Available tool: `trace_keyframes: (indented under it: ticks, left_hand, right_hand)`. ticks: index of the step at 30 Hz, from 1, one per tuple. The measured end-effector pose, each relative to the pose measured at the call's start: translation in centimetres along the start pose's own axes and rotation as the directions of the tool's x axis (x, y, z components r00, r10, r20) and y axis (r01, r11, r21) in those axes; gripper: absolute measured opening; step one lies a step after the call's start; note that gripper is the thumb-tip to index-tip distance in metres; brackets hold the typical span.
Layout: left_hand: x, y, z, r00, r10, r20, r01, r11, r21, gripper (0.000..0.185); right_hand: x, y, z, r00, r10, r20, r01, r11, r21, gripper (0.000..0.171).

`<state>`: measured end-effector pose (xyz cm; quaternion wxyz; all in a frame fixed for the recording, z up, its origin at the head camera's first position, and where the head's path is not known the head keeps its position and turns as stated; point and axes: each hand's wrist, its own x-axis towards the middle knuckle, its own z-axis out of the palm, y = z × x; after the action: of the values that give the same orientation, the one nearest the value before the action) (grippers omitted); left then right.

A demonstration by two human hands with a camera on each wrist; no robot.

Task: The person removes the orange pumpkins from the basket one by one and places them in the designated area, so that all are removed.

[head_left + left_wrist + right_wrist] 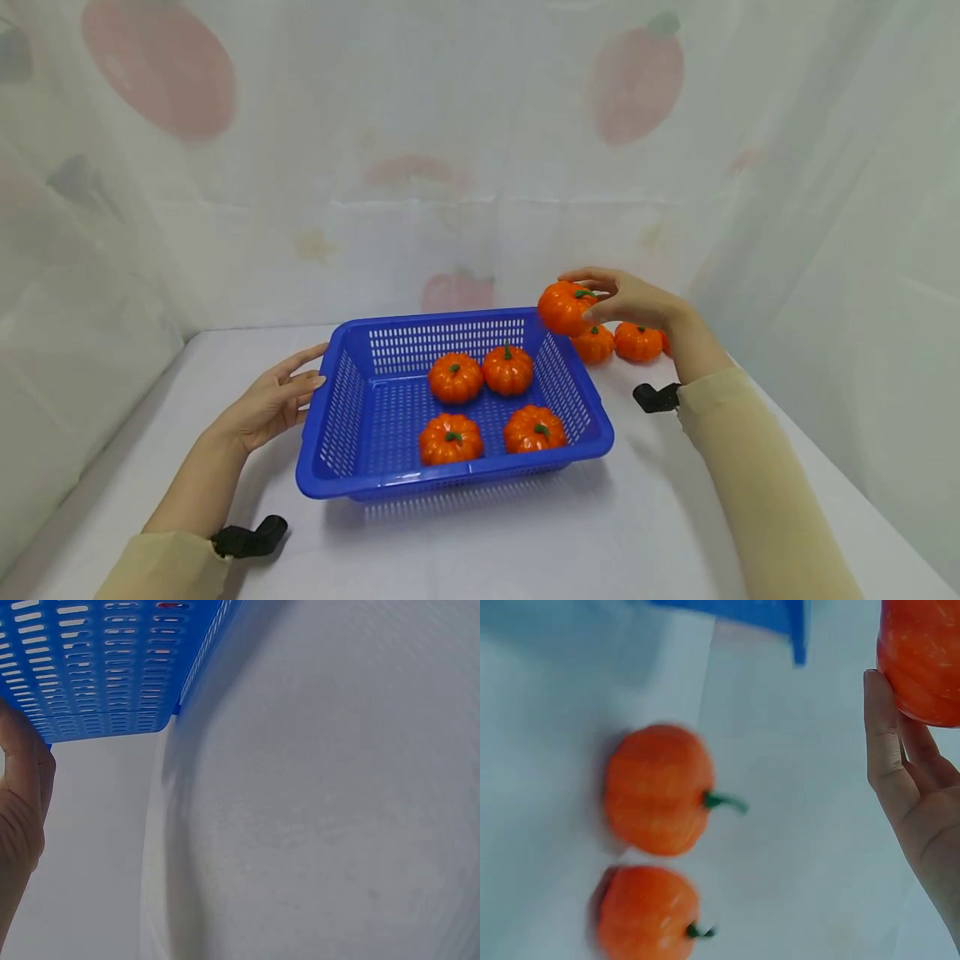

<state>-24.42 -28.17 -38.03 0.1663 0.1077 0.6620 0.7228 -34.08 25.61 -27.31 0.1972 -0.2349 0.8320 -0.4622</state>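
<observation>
Behind the right hand (626, 298) a sliver of orange is peeking out at the wrist, too little of it showing to tell whether it is another pumpkin. Both wrist views are cutting things off: the left one is catching only a corner of the blue basket (97, 667) and the edge of the left hand (22, 810), while the right one is showing just the lower part of the held pumpkin (922, 660), with the two pumpkins on the table blurred.

Counting what is plain: four pumpkins are sitting inside the blue basket (330, 417), two toward the back (455, 377) (507, 369) and two toward the front (451, 438) (535, 428); two more are lying on the white table (675, 517) just beside the basket's far right corner (594, 343) (638, 342); one is being carried in the air.

Right hand is reaching forward from a beige sleeve, fingers and thumb curling round the held pumpkin (566, 307), which is hovering above the basket's far right corner. Left hand (273, 402) is lying with fingers straight and relaxed against the basket's left wall, fingertips touching the rim, gripping nothing.
</observation>
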Motion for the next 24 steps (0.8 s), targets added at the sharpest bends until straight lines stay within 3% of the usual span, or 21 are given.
trace_keyframes:
  ticks: [10,18,24]
  left_hand:
    - [-0.3,0.2,0.2,1.000,-0.004,0.000,0.004,1.000,-0.009,0.072]
    - [-0.2,0.3,0.1,1.000,0.008,0.007,-0.008,1.000,-0.006,0.070]
    - [-0.1,0.2,0.1,1.000,0.002,-0.004,-0.002,1.000,-0.001,0.070]
  right_hand:
    - [-3.0,4.5,-1.5,0.992,0.115,-0.045,-0.114,0.993,0.015,0.066]
    - [-4.4,7.0,-1.5,0.990,0.135,0.027,-0.138,0.978,0.158,0.066]
    - [-4.9,8.9,-0.8,0.981,0.181,0.062,-0.190,0.966,0.178,0.070]
